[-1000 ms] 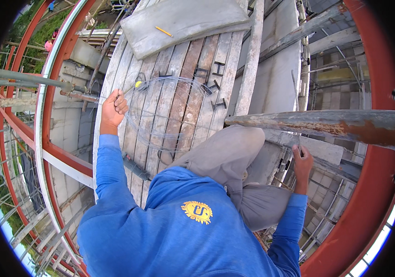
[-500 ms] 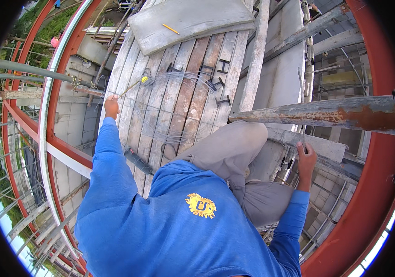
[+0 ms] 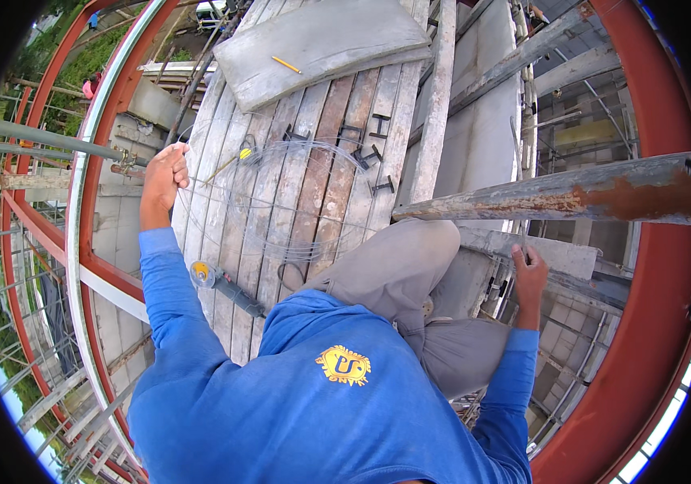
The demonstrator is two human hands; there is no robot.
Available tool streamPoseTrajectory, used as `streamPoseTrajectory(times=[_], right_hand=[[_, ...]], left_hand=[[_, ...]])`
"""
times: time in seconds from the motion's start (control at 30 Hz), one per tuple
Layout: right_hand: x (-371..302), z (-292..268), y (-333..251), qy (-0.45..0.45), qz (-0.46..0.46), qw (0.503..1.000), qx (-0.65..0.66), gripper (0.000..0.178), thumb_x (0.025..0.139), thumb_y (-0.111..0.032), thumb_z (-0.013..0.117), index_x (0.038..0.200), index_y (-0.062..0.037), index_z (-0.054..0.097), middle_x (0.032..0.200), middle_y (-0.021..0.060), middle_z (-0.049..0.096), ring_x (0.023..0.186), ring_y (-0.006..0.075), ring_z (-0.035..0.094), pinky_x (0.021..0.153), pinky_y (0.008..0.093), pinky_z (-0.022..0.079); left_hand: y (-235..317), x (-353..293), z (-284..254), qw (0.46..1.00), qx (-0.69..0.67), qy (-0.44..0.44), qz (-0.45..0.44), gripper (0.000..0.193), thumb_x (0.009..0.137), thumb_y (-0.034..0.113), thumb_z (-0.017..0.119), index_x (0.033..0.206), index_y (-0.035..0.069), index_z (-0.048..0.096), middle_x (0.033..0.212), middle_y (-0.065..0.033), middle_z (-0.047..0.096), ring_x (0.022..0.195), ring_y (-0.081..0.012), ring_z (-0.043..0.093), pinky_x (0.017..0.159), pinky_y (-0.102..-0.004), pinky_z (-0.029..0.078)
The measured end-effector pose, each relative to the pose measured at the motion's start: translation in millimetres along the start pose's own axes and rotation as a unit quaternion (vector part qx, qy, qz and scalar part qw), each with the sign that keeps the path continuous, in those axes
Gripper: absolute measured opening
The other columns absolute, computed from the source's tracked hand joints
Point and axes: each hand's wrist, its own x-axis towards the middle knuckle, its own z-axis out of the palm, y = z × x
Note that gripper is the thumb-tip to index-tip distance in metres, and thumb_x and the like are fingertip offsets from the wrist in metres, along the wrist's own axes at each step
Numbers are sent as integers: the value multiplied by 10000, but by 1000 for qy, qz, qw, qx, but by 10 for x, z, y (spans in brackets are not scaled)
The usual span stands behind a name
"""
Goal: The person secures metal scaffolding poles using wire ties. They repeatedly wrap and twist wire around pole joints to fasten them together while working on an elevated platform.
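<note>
My left hand (image 3: 166, 173) is stretched out to the far left edge of the plank platform (image 3: 281, 194), fingers curled together around a strand of the thin wire coil (image 3: 281, 198). The rest of that coil lies to the right of my fingers, spread in loose, wide loops flat across the boards, so its bulk runs away from my grip toward the middle of the platform rather than along the edge. My left hand is plainly the nearer one; my right hand (image 3: 529, 274) is well apart on the other side of my bent knee, fingers closed around a thin upright rod (image 3: 520, 194) beside the rusty pipe (image 3: 555, 198). Just past my left fingertips, to the right, lies a yellow-ended tool (image 3: 242, 153). Closer to my body than the fingers, an angle grinder (image 3: 220, 284) rests on the planks, its disc end toward the edge. Beyond the coil, some small dark metal clamps (image 3: 369, 149) sit scattered, and farther off a grey slab (image 3: 321, 40) carries a yellow pencil (image 3: 286, 64). Left of my hand there is only the red steel beam (image 3: 95, 161) and open drop.
</note>
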Motion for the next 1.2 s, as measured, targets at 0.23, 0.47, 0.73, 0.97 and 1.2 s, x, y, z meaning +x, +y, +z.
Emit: streamPoseTrajectory(times=[0.23,0.47,0.73,0.97,1.2], right_hand=[[62,-85,-10,-42,-4,999,11,523,996,-442,731,933,69,646,762,152,566,758,198,479,740,409,472],[-15,-189,-63,-11,-8,999,49,506,991,-429,746,968,71,671,770,143,578,756,195,477,745,409,477],[-182,-372,70,-9,13,998,58,453,980,-399,763,983,49,694,773,156,626,728,215,512,734,388,490],[-327,-567,-251,36,-15,997,70,428,958,-392,769,1036,28,736,917,204,733,814,330,673,788,420,525],[-675,-851,-306,26,24,997,62,491,983,-383,717,1203,56,726,1179,286,727,1094,455,697,958,492,547]], left_hand=[[868,-206,86,848,453,88,260,399,1068,378,634,997,-2,732,701,-12,579,626,-119,537,570,-328,430],[1467,5,190,913,376,38,155,360,1080,404,623,1002,78,754,588,119,331,452,-18,249,434,-262,151],[2037,-224,598,975,151,-3,165,360,1097,415,604,1075,66,689,596,144,302,440,-2,226,406,-227,173],[2038,-1117,2852,941,78,-219,244,271,1111,336,593,1186,77,619,681,93,401,490,0,323,411,-195,251],[1452,-1859,4488,903,5,-291,317,163,1124,228,514,1137,76,570,755,3,593,554,-69,480,486,-227,398]])
